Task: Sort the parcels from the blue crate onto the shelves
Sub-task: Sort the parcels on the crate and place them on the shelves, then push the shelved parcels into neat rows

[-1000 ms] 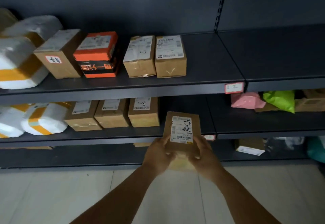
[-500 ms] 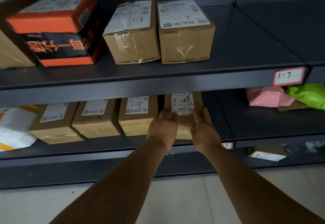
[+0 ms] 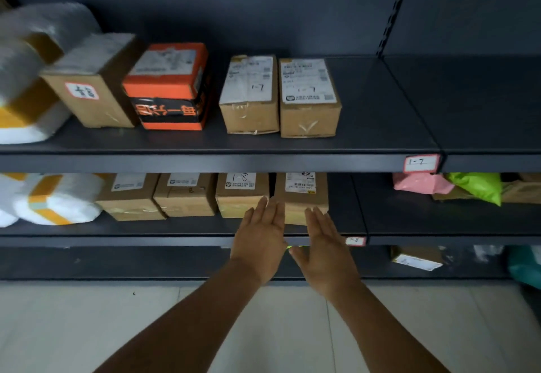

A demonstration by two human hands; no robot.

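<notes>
Both grips are off the box now: left hand (image 3: 260, 239) and right hand (image 3: 322, 251) are flat, fingers straight and held fairly close together, holding nothing. Half a second back they were still clamped on either side of the parcel (image 3: 301, 197) while sliding it in, and a second back it was out in front of the shelf in both hands. So the drop is done.

That box now sits on the lower shelf (image 3: 175, 230), last in the row, just beside the carton marked 1-8 (image 3: 242, 194) with a thin gap between them. I read an 8 on its label earlier, and the little shelf tag (image 3: 355, 241) reads like an 8 too, so I'd say it's in the right slot. The upper shelf (image 3: 205, 163) carries the 1-7 boxes, separate lot.

Pose-wise, both arms reach forward and up from the bottom of the view, backs of the hands toward me, fingertips pointing at the box front. Left fingertips look right at the gap between the two cartons; whether they're touching cardboard I can't tell. Next is probably a trip back to the crate, which isn't in view.
</notes>
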